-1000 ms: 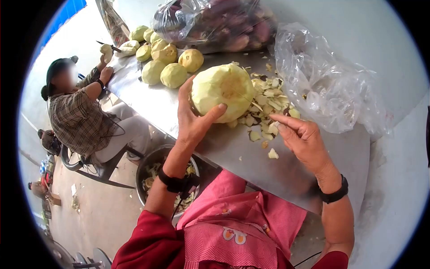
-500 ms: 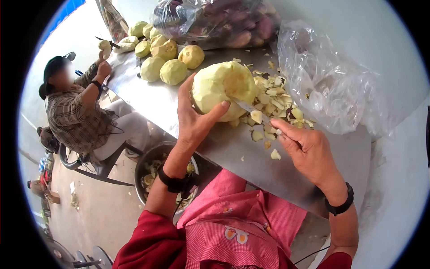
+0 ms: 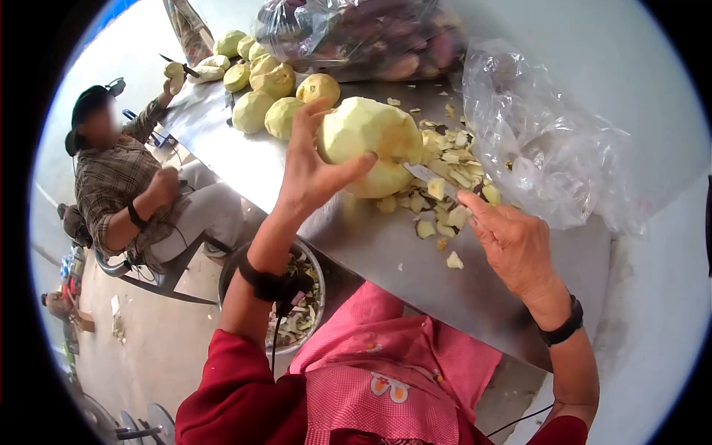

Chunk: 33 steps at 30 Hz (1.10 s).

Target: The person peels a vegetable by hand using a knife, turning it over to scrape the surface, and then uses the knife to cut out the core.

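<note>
Steel table [image 3: 371, 245], peeled fruit [image 3: 368, 144] at 1 o'clock of left hand [image 3: 311, 174], fingers spread gripping it, right hand [image 3: 515, 248] clenched on knife [image 3: 430, 178], blade touching fruit.

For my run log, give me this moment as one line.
left hand: holds peeled fruit | right hand: knife at fruit | peel scraps on metal table | co-worker seated beyond

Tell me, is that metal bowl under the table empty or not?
Not empty. The metal bowl on the floor beside the table holds pale peel scraps, piled loosely inside its rim.
</note>
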Each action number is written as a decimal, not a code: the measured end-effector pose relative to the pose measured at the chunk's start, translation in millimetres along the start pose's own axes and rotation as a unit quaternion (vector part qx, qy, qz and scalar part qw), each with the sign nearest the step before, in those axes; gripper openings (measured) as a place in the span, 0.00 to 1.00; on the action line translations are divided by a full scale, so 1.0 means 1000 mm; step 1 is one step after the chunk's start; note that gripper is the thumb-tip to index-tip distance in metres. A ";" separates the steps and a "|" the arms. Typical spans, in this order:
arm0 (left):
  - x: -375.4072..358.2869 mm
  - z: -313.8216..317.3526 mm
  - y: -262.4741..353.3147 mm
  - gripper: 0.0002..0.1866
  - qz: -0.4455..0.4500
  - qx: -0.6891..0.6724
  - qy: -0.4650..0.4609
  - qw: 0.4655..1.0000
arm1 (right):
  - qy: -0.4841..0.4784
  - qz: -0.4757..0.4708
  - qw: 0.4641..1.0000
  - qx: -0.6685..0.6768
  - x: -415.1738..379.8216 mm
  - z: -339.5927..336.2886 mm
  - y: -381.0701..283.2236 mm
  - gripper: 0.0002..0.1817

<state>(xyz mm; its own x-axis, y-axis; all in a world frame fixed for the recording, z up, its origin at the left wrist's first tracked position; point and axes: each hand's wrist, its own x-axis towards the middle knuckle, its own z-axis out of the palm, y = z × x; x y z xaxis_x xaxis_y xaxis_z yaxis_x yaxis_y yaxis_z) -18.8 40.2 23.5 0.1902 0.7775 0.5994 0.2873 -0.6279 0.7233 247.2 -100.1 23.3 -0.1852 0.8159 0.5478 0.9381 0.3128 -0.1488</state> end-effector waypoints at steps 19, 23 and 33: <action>0.004 0.005 -0.001 0.53 -0.055 -0.076 -0.008 0.996 | 0.019 -0.009 1.000 -0.002 -0.005 0.010 -0.004 0.25; 0.013 -0.008 0.006 0.49 -0.048 -0.028 -0.048 0.997 | 0.020 -0.030 0.998 -0.054 -0.007 0.005 -0.007 0.26; -0.016 0.026 0.010 0.52 -0.001 -0.048 0.026 0.998 | -0.005 0.018 0.998 0.057 -0.011 0.015 -0.007 0.25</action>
<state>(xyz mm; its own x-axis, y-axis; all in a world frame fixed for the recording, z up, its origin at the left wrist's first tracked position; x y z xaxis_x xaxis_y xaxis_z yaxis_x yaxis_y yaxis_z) 5.3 21.9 12.4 0.1395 0.7772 0.6136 0.1956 -0.6291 0.7523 238.1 -104.0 6.5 -0.1561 0.8319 0.5325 0.9045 0.3370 -0.2613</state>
